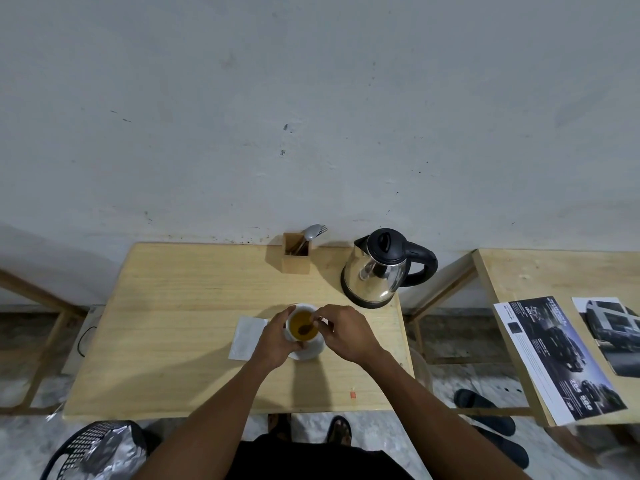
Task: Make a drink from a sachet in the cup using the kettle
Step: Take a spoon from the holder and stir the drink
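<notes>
- One pale wooden bench (166, 341) stands against a grey-white wall.
- One white cup (302, 326) of amber drink sits on one white saucer (310, 351) near the bench's front middle.
- Left hand (277, 337) fingers wrap the cup's side; right hand (341, 332) fingers pinch a spoon (309, 328) dipped in the drink.
- One white paper napkin (246, 337) lies just left.
- One steel kettle with black handle (381, 271) and one wooden cutlery holder (296, 252) stand at the back.
</notes>
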